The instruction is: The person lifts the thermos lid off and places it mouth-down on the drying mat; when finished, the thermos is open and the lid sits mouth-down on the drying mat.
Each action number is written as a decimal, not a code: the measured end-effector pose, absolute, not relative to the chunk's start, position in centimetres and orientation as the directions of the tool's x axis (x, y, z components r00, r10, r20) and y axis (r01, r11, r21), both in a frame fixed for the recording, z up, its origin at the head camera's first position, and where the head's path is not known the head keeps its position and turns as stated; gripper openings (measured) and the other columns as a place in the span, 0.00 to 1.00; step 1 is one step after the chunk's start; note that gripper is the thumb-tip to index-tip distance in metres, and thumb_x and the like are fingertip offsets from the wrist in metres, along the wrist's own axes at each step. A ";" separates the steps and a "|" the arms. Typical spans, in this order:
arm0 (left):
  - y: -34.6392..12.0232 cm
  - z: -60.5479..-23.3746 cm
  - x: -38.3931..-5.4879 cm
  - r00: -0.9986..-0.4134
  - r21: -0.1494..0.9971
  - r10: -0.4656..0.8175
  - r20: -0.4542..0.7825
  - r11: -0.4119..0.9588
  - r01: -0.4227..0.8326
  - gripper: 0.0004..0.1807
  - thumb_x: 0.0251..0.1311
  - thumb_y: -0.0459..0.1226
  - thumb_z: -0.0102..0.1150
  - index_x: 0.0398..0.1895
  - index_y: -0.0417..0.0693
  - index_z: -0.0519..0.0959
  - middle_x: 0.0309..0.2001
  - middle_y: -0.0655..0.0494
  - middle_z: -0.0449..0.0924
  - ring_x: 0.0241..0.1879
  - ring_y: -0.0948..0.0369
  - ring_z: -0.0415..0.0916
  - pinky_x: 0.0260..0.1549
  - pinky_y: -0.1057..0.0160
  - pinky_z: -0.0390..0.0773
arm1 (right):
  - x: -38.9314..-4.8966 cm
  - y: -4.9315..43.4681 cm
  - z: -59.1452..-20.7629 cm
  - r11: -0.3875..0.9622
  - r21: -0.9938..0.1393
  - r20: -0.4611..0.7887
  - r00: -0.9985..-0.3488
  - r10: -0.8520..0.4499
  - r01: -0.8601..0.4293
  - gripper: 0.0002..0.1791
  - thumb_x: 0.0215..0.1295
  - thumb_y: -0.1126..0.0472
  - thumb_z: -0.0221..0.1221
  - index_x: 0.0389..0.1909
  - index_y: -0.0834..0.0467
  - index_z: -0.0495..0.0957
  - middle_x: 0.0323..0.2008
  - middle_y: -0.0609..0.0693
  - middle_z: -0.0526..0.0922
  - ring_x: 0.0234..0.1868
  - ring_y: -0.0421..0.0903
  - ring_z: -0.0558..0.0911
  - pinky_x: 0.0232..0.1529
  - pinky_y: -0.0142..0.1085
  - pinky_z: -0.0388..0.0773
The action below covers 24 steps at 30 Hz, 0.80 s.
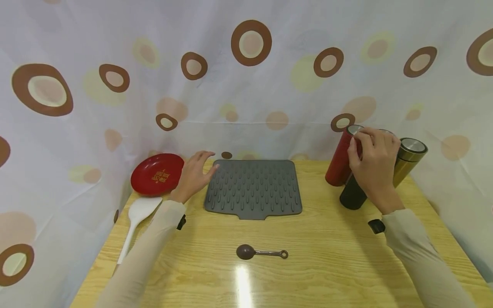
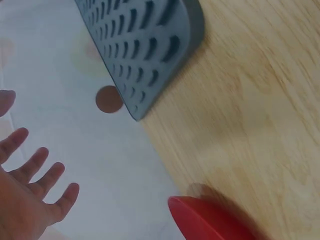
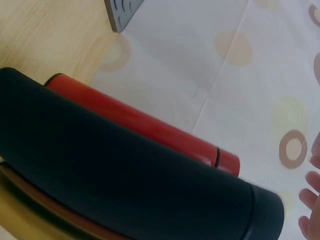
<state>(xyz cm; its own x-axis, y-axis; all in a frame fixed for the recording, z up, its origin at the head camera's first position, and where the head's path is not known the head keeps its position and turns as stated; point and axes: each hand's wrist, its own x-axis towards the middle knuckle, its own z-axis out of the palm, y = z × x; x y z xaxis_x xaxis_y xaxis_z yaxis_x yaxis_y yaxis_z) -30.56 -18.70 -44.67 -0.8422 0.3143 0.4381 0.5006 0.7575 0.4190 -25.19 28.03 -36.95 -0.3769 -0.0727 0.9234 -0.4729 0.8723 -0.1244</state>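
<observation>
My right hand [image 1: 374, 164] is over the top of a black thermos flask [image 1: 352, 194], its fingers loosely bent. In the right wrist view the fingertips [image 3: 310, 197] show just past the black flask's capped end, with a gap between. A red thermos flask [image 1: 340, 161] stands on one side of it and a gold thermos flask [image 1: 405, 167] on the other. My left hand [image 1: 194, 177] hovers with spread fingers between a red plate [image 1: 144, 175] and a dark grey ridged mat [image 1: 252, 186]. It holds nothing.
A white spatula-like utensil [image 1: 139, 210] lies at the left, partly behind my left sleeve. Nearer me, a small brown spoon [image 1: 245, 252] lies on the wooden table [image 1: 308, 273]. A patterned curtain [image 1: 215, 98] hangs along the back and sides.
</observation>
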 end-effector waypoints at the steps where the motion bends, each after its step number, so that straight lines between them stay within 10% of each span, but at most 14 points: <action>1: -18.5 -44.6 -30.6 -0.839 0.411 0.318 0.442 0.759 0.505 0.26 0.73 0.46 0.61 0.68 0.43 0.76 0.67 0.41 0.76 0.65 0.43 0.74 0.66 0.37 0.73 | -25.2 28.2 -37.0 0.876 -0.138 0.928 -0.370 -0.049 -0.463 0.11 0.75 0.66 0.58 0.43 0.73 0.81 0.49 0.71 0.81 0.51 0.72 0.75 0.55 0.67 0.63; 15: -15.2 -44.4 -30.6 -0.808 0.436 0.353 0.473 0.703 0.562 0.24 0.72 0.45 0.65 0.66 0.44 0.78 0.65 0.43 0.76 0.64 0.45 0.75 0.62 0.37 0.74 | -24.4 31.2 -40.1 0.836 -0.397 0.892 -0.372 0.255 -0.380 0.27 0.66 0.56 0.67 0.58 0.71 0.74 0.57 0.76 0.72 0.61 0.70 0.69 0.67 0.57 0.60; 24: -12.5 -44.5 -31.1 -0.794 0.427 0.384 0.471 0.689 0.586 0.28 0.73 0.47 0.64 0.69 0.43 0.76 0.67 0.43 0.74 0.63 0.44 0.76 0.63 0.38 0.73 | -23.6 31.9 -42.1 0.699 -0.616 0.760 -0.506 0.407 -0.363 0.45 0.55 0.56 0.79 0.70 0.57 0.66 0.65 0.56 0.69 0.66 0.44 0.67 0.69 0.36 0.65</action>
